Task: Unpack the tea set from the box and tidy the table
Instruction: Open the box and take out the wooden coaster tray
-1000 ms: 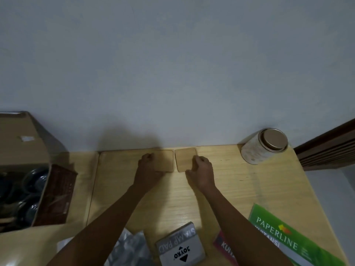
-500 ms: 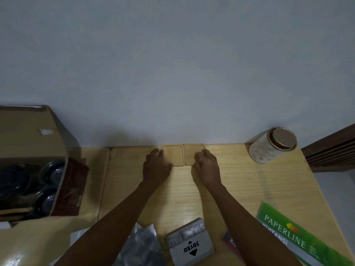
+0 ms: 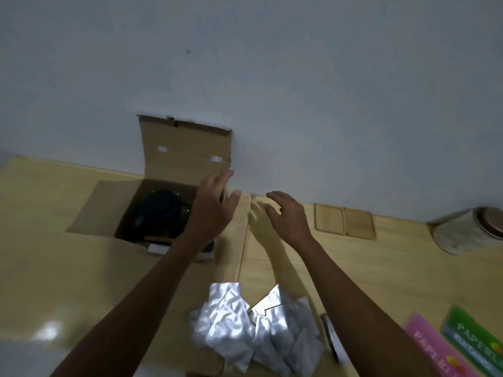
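Head view: both coasters (image 3: pixel 344 222), pressed flat a moment ago, are left by the wall on the counter (image 3: pixel 394 268). The left hand (image 3: pixel 215 202) and right hand (image 3: pixel 285 213), each grip released and empty, are now directed toward the box (image 3: pixel 185 151), where dark tea ware (image 3: pixel 159 210) remains unpacked.

A plain grey-white wall (image 3: pixel 272 77) rises behind a light wooden table (image 3: pixel 54 268) in dim light.

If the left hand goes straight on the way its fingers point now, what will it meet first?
Probably the upright flap of the cardboard box: the open left hand points up and away over the box's right edge. Depth is unclear, so it might reach the wall instead.
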